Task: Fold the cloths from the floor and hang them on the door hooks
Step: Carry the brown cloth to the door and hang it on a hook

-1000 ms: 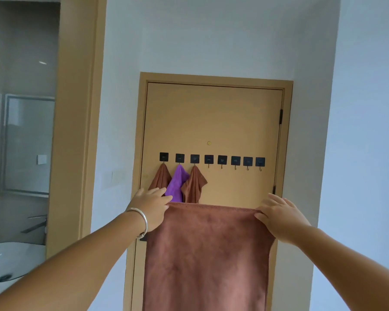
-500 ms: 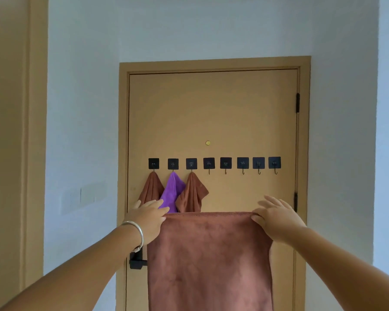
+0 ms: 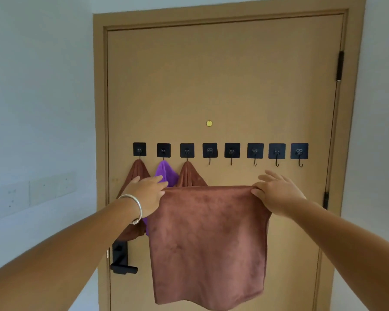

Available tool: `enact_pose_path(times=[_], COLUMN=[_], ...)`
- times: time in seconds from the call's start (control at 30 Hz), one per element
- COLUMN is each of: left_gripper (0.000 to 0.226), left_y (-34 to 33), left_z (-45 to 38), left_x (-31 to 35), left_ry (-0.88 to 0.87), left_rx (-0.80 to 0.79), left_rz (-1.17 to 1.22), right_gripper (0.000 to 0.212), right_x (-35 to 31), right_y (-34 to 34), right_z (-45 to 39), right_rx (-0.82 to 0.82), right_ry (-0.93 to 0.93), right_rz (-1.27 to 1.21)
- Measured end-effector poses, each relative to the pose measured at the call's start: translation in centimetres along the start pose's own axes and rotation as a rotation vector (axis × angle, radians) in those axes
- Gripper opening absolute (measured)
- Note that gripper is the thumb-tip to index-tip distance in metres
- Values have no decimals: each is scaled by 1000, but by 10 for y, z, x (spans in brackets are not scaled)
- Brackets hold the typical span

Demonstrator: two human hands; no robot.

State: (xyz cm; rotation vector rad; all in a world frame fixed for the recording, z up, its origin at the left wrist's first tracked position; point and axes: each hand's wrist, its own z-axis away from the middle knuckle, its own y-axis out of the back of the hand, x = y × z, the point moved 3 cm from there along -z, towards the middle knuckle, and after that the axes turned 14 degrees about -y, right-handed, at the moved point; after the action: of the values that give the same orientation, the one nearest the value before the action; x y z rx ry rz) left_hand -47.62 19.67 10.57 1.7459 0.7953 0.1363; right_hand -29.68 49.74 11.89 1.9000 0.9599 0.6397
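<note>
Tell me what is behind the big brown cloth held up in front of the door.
Behind the brown cloth is the door. Its top edge covers the lower ends of the purple cloth and the third hung cloth. The door surface behind it is hidden.

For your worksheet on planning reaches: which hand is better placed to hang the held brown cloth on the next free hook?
Probably the left hand: it grips the brown cloth almost below the fourth hook.

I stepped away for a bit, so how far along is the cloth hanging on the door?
Three cloths hang on the leftmost hooks. In hand: left hand and right hand hold a brown cloth by its top corners. Left: hang it, likely on the fourth hook; five hooks are bare.
</note>
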Motion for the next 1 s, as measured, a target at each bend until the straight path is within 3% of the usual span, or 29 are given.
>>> enact_pose_path(times=[0.2, 0.4, 0.53, 0.63, 0.7, 0.8, 0.87, 1.0], left_gripper=[26, 20, 68, 57, 66, 46, 42, 64], left_y=[-21, -59, -70, -77, -77, -69, -66, -75], left_z=[-84, -163, -187, -205, -218, -233, -240, -255], left_x=[-36, -76, -86, -85, -87, -79, -77, -76], left_ry=[-41, -118, -136, -234, -252, -280, -255, -237], left_rx=[287, 400, 427, 424, 404, 314, 360, 339], left_rz=[137, 162, 161, 79, 92, -122, -88, -17], right_gripper=[47, 40, 32, 25, 25, 28, 35, 42], right_x=[-7, -24, -38, -49, -53, -59, -61, -65], right_y=[-31, -46, -51, -56, -56, -58, -62, -65], right_z=[-70, -147, -175, -193, -199, -210, -221, -242], right_rx=[119, 263, 323, 372, 414, 357, 297, 255], right_ry=[-84, -89, -66, -43, 44, 265, 337, 296], right_rz=[54, 31, -89, -147, -128, 91, 254, 291])
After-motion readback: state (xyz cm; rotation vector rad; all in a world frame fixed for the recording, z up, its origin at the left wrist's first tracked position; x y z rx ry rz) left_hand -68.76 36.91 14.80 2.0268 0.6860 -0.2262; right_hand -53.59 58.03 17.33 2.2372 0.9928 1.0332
